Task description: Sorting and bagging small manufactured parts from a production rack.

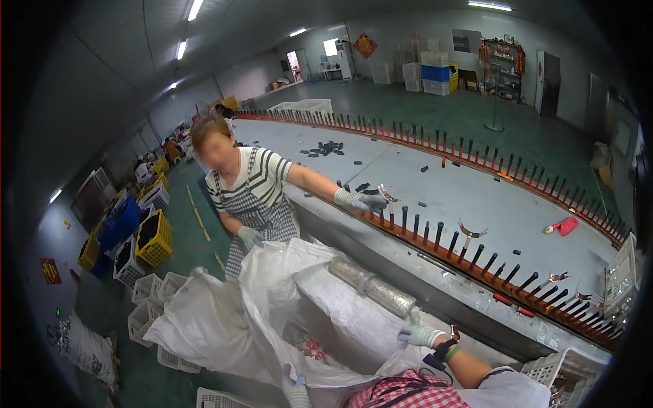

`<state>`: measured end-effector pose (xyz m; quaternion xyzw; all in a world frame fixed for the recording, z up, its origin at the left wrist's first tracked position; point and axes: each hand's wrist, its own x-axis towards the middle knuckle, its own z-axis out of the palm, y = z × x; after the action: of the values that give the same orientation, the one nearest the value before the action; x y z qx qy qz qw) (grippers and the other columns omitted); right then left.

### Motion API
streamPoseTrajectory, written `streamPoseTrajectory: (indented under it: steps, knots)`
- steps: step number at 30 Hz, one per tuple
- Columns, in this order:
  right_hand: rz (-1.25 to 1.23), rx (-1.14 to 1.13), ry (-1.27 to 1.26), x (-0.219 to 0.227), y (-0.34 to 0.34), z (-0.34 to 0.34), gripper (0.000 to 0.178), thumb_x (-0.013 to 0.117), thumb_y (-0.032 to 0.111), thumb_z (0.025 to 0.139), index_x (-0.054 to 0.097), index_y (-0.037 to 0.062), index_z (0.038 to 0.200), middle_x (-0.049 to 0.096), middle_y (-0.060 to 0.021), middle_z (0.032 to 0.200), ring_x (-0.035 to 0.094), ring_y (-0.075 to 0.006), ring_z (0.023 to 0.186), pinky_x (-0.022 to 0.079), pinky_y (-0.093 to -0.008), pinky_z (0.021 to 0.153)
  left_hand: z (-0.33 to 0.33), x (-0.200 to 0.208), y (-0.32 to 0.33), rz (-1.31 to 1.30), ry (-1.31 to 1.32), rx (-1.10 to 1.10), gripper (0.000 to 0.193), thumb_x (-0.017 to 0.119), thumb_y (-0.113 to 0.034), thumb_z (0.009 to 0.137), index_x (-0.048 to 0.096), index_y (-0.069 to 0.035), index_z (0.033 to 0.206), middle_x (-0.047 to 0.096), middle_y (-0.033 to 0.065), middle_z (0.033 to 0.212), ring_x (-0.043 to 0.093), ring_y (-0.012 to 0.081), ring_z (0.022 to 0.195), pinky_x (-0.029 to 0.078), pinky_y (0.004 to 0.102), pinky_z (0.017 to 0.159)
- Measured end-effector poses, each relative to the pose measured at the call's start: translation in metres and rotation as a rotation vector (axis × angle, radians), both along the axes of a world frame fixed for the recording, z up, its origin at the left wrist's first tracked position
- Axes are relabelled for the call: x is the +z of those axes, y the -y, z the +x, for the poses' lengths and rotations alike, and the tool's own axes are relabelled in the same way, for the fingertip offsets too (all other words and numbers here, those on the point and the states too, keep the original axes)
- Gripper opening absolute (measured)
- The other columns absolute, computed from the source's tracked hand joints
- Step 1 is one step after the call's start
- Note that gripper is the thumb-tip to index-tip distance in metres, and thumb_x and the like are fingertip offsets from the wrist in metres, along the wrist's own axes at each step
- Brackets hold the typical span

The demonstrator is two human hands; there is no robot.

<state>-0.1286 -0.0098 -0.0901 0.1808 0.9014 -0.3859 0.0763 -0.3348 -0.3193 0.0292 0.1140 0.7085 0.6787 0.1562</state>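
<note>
A large white woven sack [197, 326] stands in front of me with its mouth open and colourful scraps at the bottom. My left hand [294, 389], in a striped work glove, is closed on its near rim. My right hand [420, 334], also gloved and with a black band at the wrist, is closed on the right rim. Just above it lies a long clear plastic-wrapped bundle [373, 284], its lower end close to my fingers. Across the sack, a co-worker holds the far rim with one gloved hand [250, 236]. Their other gloved hand [360, 200] reaches a metal clamp on the rack.
A long grey table [394, 173] runs along the right, edged by racks of upright black-handled tools [439, 234]. A red-handled item [563, 226] lies on it. White crates [144, 319] and a yellow crate [154, 238] stand left; another white crate [568, 367] is lower right.
</note>
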Motion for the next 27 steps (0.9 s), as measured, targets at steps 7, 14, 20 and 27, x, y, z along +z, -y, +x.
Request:
streamPoseTrajectory:
  steps: [7, 14, 20, 27]
  knots:
    - [-0.087, -0.489, 0.493, -0.088, -0.015, 0.096, 0.041, 0.047, 0.039, 0.078, 0.059, 0.0054, 0.098, 0.059, -0.0166, 0.099, 0.054, -0.0332, 0.094, 0.040, -0.0380, 0.081, -0.062, -0.096, -0.006, 0.068, 0.002, 0.013, 0.064, 0.044, 0.016, 0.058, 0.042, -0.003, 0.119, 0.046, 0.0160, 0.113, 0.049, 0.0249, 0.094, 0.044, 0.0319, 0.081]
    - [-0.433, -0.780, 0.655, -0.129, 0.043, 0.148, 0.053, 0.057, 0.047, 0.071, 0.058, 0.0066, 0.106, 0.058, -0.0153, 0.104, 0.055, -0.0300, 0.095, 0.041, -0.0380, 0.081, -0.043, -0.066, -0.012, 0.034, -0.070, -0.049, 0.044, 0.055, -0.008, 0.081, 0.038, -0.009, 0.122, 0.043, 0.0115, 0.113, 0.046, 0.0161, 0.092, 0.044, 0.0270, 0.073]
    - [-0.195, -0.677, 0.607, -0.106, 0.048, 0.146, 0.052, 0.055, 0.047, 0.070, 0.058, 0.0070, 0.104, 0.057, -0.0152, 0.105, 0.055, -0.0281, 0.096, 0.042, -0.0361, 0.082, -0.053, -0.076, -0.013, -0.121, 0.167, 0.002, 0.057, 0.045, 0.012, 0.066, 0.037, 0.005, 0.121, 0.043, 0.0150, 0.119, 0.044, 0.0222, 0.103, 0.038, 0.0297, 0.088]
    - [0.160, -1.244, 0.095, -0.062, -0.016, 0.142, 0.035, 0.053, 0.037, 0.075, 0.060, 0.0042, 0.086, 0.058, -0.0213, 0.087, 0.054, -0.0382, 0.084, 0.044, -0.0414, 0.072, -0.024, -0.033, -0.010, -0.149, -0.015, -0.136, 0.058, 0.055, -0.003, 0.075, 0.031, -0.001, 0.128, 0.039, 0.0097, 0.120, 0.043, 0.0187, 0.094, 0.040, 0.0282, 0.076]
